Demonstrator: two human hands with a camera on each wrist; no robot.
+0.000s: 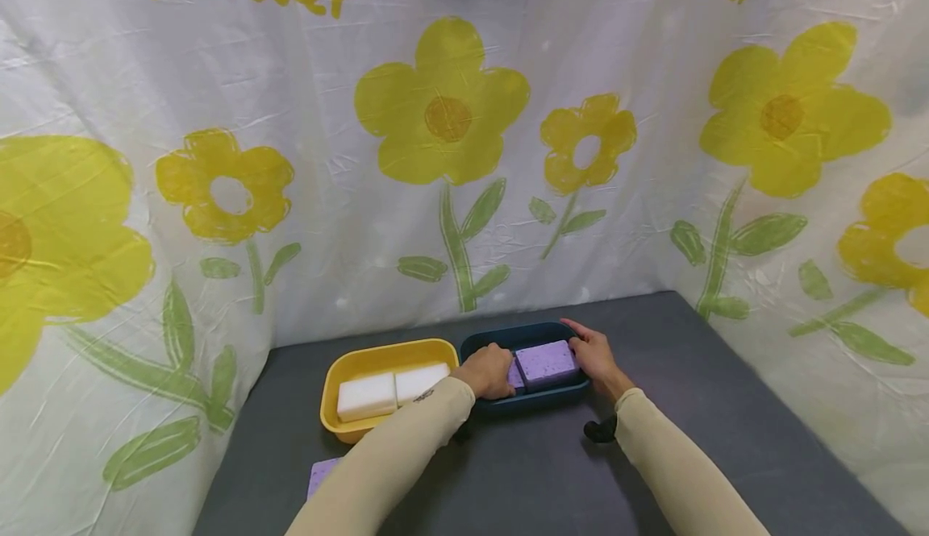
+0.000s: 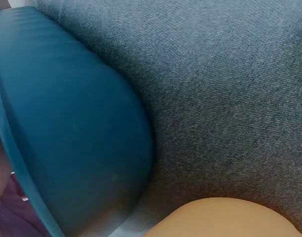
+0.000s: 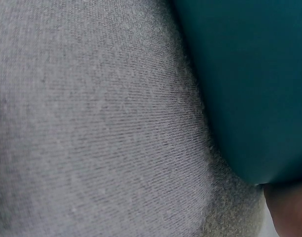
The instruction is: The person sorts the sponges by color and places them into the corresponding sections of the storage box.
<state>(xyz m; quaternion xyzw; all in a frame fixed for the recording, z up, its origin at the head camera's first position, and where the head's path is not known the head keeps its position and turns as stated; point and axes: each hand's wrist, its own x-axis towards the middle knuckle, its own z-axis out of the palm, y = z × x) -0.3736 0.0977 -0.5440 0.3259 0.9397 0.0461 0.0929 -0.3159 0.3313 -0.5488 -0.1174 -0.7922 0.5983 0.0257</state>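
Note:
A dark blue plastic bin (image 1: 540,400) stands on the table with purple sponges in it. One purple sponge (image 1: 547,361) lies in its right part, its top face up. My left hand (image 1: 489,370) reaches into the left part with curled fingers and grips another purple sponge (image 1: 515,376), mostly hidden by the hand. At the right end, my right hand (image 1: 597,359) holds the bin's wall, thumb on the inner side by the sponge and index finger along the rim. Both wrist views show mainly the outer wall of the bin (image 2: 77,108).
Just left stands a yellow bin (image 1: 329,407) with white sponges (image 1: 366,396) inside. Another purple sponge (image 1: 319,473) lies on the dark table (image 1: 537,471), partly behind my left sleeve. A flower-printed curtain (image 1: 312,262) hangs behind and along the sides.

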